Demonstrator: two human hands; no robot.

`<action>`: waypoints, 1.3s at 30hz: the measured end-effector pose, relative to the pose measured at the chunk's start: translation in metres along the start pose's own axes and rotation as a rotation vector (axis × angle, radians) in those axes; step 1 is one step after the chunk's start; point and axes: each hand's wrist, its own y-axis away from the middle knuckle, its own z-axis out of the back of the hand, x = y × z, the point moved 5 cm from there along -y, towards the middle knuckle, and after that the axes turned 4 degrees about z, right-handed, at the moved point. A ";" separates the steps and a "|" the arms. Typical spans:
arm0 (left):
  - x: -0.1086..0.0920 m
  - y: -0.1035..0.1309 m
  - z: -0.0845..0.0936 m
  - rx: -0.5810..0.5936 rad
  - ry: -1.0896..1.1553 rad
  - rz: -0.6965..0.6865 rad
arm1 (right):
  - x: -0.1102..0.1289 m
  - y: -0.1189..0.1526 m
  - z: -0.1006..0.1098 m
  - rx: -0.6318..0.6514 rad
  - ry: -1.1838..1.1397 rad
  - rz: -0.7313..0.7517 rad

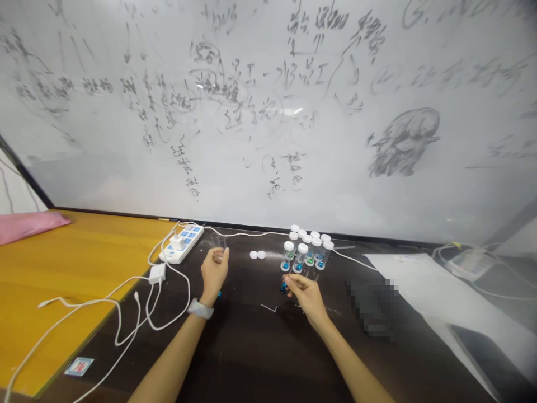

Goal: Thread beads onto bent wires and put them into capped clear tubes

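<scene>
My left hand point(215, 273) is closed at the fingertips near a clear, see-through tube point(218, 242), which it appears to hold. My right hand point(304, 292) pinches a small dark blue piece point(284, 287) just in front of the capped tubes. Several clear tubes with white caps point(302, 248) stand in a cluster, with blue or green pieces inside. Two white caps point(257, 254) lie between my hands and the tubes. A thin bent metal key point(269, 308) rests on the dark table point(251, 347). Under my left wrist a bit of blue shows.
A white power strip point(183, 244) with tangled white cables point(119, 305) lies at the left. White paper point(423, 280), a blurred dark object point(371, 308) and a dark flat device point(482, 358) are at the right. Behind stands a whiteboard point(251, 184).
</scene>
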 end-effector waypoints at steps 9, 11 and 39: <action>-0.028 -0.026 -0.001 -0.045 -0.597 -0.601 | -0.005 0.002 -0.011 0.051 -0.026 -0.004; -0.034 -0.023 0.000 -0.005 -0.561 -0.625 | -0.005 0.001 -0.009 0.045 -0.025 0.010; -0.061 0.113 -0.036 0.830 -0.261 -0.505 | 0.034 0.026 -0.026 -0.078 -0.096 0.164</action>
